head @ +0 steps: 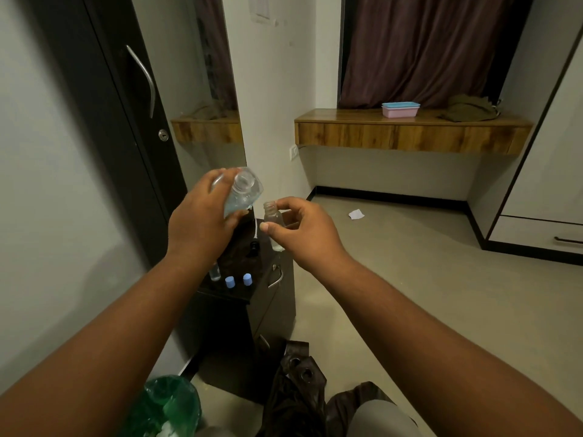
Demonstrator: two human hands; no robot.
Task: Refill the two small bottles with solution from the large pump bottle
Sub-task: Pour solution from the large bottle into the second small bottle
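My left hand (202, 219) grips the large clear bottle (243, 192), tilted with its open neck toward me; pale blue solution sits in its lower part. My right hand (303, 227) holds a small clear bottle (273, 220) upright and uncapped, just right of and below the large bottle's mouth. The two bottles are close but apart. On the dark cabinet top (233, 291) below stand a second small bottle (215, 272), partly hidden by my left forearm, and two blue caps (230, 282) (247, 279). A black pump head (254, 247) with its white tube (256, 227) lies further back on the cabinet.
The cabinet stands against a dark wardrobe door (126, 121) and a mirror (217, 89). A green bag (170, 405) sits at the lower left, dark shoes (299, 383) on the floor by my knee. A wooden shelf (410, 130) carries a pink box (400, 109).
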